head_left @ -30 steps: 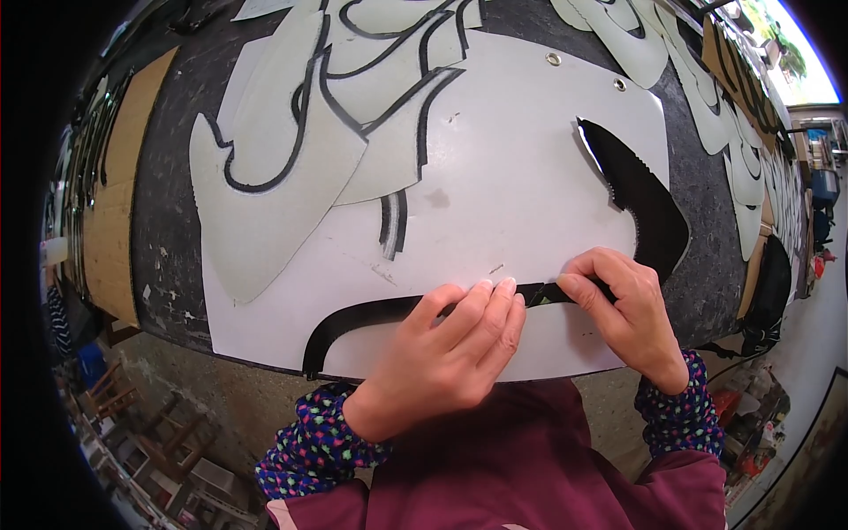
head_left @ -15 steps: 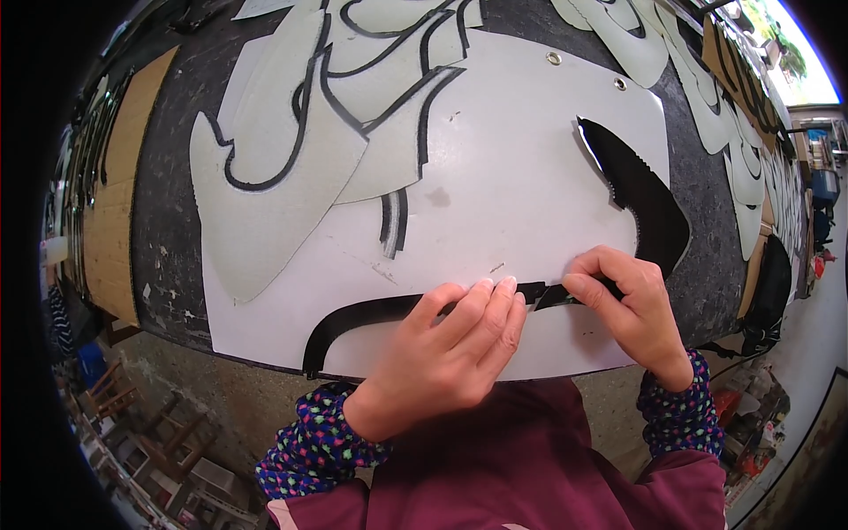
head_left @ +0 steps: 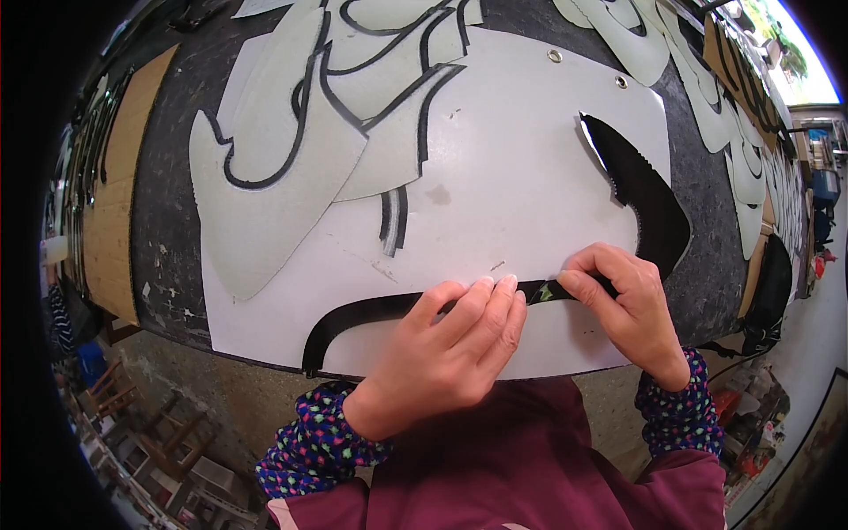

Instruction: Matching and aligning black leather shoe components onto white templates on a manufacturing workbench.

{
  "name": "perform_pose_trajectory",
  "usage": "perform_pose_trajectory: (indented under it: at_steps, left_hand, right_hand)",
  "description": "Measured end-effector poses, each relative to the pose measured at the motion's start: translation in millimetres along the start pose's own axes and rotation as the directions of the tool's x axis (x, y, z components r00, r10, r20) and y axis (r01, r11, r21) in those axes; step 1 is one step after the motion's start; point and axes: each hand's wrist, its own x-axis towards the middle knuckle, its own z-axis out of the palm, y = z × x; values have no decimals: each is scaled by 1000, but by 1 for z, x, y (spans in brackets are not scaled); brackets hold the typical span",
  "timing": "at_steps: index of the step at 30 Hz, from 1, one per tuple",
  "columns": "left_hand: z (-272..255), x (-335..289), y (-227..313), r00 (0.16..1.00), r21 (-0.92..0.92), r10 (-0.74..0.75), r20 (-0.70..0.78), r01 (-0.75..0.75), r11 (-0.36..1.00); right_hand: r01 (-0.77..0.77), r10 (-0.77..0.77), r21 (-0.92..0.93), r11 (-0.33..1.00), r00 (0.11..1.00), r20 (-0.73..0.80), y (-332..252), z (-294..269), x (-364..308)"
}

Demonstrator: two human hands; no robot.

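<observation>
A narrow black curved strip [head_left: 362,311] lies along the near edge of a white board [head_left: 521,185]. My left hand [head_left: 446,349] bears down on its middle, fingers together and tips on the strip. To the right, my right hand [head_left: 623,305] is closed in a pinch, thumb against forefinger, where the strip meets a wider black shoe-upper piece [head_left: 652,208] with a notched edge. Between the hands a short stretch of strip shows a small greenish shiny patch. What lies under my right fingers is hidden.
Pale cut shoe-upper pieces [head_left: 274,221] with black-edged curves overlap on the board's left. More pale pieces [head_left: 707,97] lie along the dark table [head_left: 168,238] at right. Cardboard [head_left: 146,185] with black strips is at far left. Two metal eyelets [head_left: 555,56] sit in the board's far edge.
My right hand has shifted slightly left and away from me along the strip. The greenish patch now shows between my hands. My left hand stays in place.
</observation>
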Motion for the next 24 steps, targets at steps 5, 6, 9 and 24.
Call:
perform_pose_trajectory:
  at_steps: [5, 6, 9, 24]
  left_hand:
    - [0, 1, 0, 1000, -1, -1, 0, 1, 1000]
    - [0, 1, 0, 1000, 0, -1, -4, 1, 1000]
    - [1, 1, 0, 1000, 5, 1, -11, -1, 1000]
    - [0, 2, 0, 1000, 7, 6, -5, -6, 1000]
  right_hand:
    - [2, -2, -16, 1000, 1000, 5, 0, 0, 1]
    - [1, -1, -19, 1000, 1000, 5, 0, 0, 1]
    - [12, -13, -29, 999, 1000, -5, 0, 1, 1]
    - [71, -74, -77, 995, 996, -44, 6, 5, 0]
